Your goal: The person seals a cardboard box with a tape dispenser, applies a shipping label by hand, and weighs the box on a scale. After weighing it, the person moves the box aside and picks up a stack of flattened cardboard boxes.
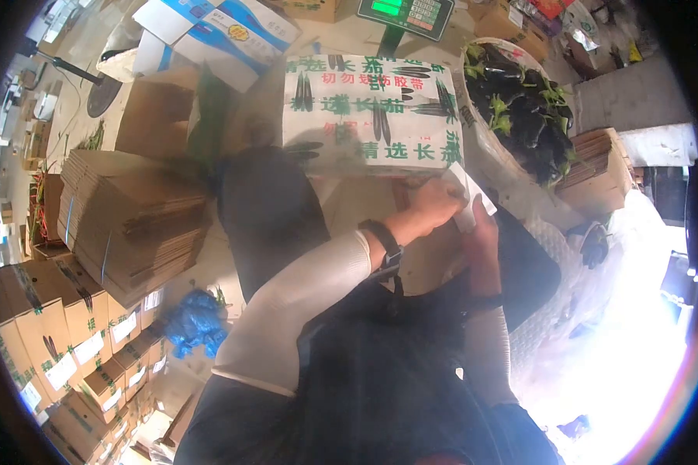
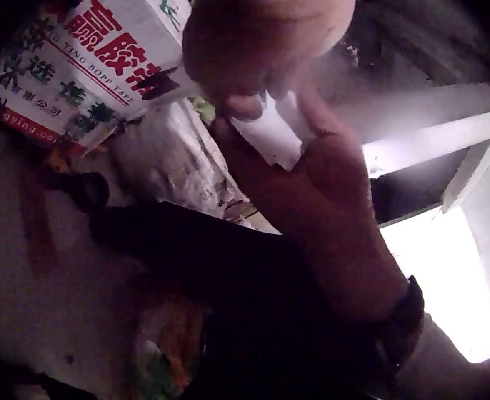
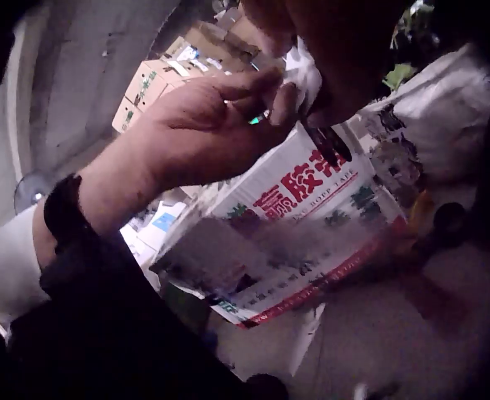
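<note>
In front of my chest my left hand (image 1: 436, 203) and right hand (image 1: 482, 236) meet at a white paper slip (image 1: 479, 192), which looks like a label. The left fingers pinch it from one side, while my right hand grips its lower part. Seen from the left wrist, the slip (image 2: 274, 132) lies across the right palm (image 2: 332, 171). In the right wrist view the left hand (image 3: 207, 125) has bent fingers at the white slip (image 3: 305, 71). Just beyond the hands sits a white carton (image 1: 329, 147) with green and red print and dark eggplant pictures.
A lined basket of dark eggplants (image 1: 512, 101) stands to the right, near flattened cardboard (image 1: 597, 170). The scale display (image 1: 407, 12) is behind the carton. Stacked cardboard (image 1: 132, 221), labelled boxes (image 1: 74, 318) and a blue plastic bag (image 1: 196, 322) lie to the left.
</note>
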A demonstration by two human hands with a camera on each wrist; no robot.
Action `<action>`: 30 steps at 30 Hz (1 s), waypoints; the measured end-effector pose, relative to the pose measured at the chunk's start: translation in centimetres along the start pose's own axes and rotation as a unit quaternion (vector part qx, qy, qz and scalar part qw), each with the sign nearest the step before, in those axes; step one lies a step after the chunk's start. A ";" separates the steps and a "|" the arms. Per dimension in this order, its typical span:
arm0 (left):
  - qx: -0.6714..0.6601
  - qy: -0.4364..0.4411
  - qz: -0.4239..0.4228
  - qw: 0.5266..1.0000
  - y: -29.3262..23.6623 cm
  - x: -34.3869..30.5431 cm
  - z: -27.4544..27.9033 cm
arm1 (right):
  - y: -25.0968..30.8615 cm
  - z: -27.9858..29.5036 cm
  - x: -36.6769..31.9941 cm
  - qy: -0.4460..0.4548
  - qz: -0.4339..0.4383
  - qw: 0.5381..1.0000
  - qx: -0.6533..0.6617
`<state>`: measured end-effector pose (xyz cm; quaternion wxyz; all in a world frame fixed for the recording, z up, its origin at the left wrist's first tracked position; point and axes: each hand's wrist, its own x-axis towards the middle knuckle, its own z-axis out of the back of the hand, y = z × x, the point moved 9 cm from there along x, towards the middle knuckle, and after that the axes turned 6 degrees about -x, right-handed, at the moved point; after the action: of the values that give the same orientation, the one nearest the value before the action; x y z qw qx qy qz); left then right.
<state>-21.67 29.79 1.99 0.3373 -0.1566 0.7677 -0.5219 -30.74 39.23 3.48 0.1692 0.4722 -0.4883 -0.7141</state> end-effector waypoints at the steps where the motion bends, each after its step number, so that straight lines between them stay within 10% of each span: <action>1: -0.024 -0.011 -0.005 1.000 0.5 0.3 0.2 | -0.4 -0.5 0.4 0.004 -0.006 0.995 0.096; 4: -0.082 0.007 -0.043 0.996 1.2 0.8 1.3 | 0.7 -0.4 0.1 0.026 0.033 0.992 0.119; 6: -0.264 -0.004 0.056 0.963 -3.5 -2.0 3.3 | 4.8 -0.6 0.0 0.056 0.230 0.909 -0.342; 8: -0.276 0.000 0.008 0.961 -4.1 -1.4 7.3 | 3.6 0.9 3.5 0.171 0.077 0.953 0.237; 9: -0.271 -0.042 -0.010 0.962 -5.5 -1.9 10.1 | 6.1 3.6 4.3 0.002 0.191 0.977 -0.095; 11: -0.130 -0.108 -0.044 0.985 -7.4 -2.9 18.3 | 11.1 5.2 5.2 -0.163 0.279 0.851 -0.413; 14: -0.207 -0.243 -0.167 0.933 -14.5 -11.0 30.4 | 16.3 10.4 7.5 -0.346 0.210 0.910 -0.094; 16: -0.156 -0.329 -0.225 0.904 -15.4 -16.6 37.5 | 25.0 2.5 2.9 -0.397 0.446 0.695 -0.401; 18: -0.096 -0.410 -0.232 0.877 -13.1 -21.3 42.2 | 25.3 -2.5 5.8 -0.116 0.565 0.817 0.012; 19: -0.074 -0.443 -0.216 0.867 -10.9 -22.9 43.5 | 23.7 -4.5 8.1 -0.111 0.565 0.818 0.005; 21: -0.055 -0.495 -0.109 0.860 -5.6 -25.2 43.6 | 17.2 -12.8 10.5 -0.031 0.545 0.732 -0.407; 23: 0.088 -0.472 -0.045 0.876 0.9 -25.8 44.3 | 9.5 -19.8 8.3 0.069 0.535 0.512 -0.668; 24: 0.160 -0.457 -0.017 0.875 4.1 -26.1 44.6 | 9.0 -19.7 6.7 0.098 0.507 0.524 -0.677; 26: -0.098 -0.501 0.005 0.860 7.9 -27.4 41.9 | 7.0 -19.3 3.4 0.162 0.449 0.520 -0.709; 30: 0.058 -0.447 -0.019 0.892 11.8 -24.6 42.8 | 6.6 -18.2 1.5 0.198 0.432 0.511 -0.716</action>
<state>26.61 19.38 -9.71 0.6435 -0.3678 0.5012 -0.4466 -17.62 25.35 6.98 0.8297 0.0510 0.0916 -0.5483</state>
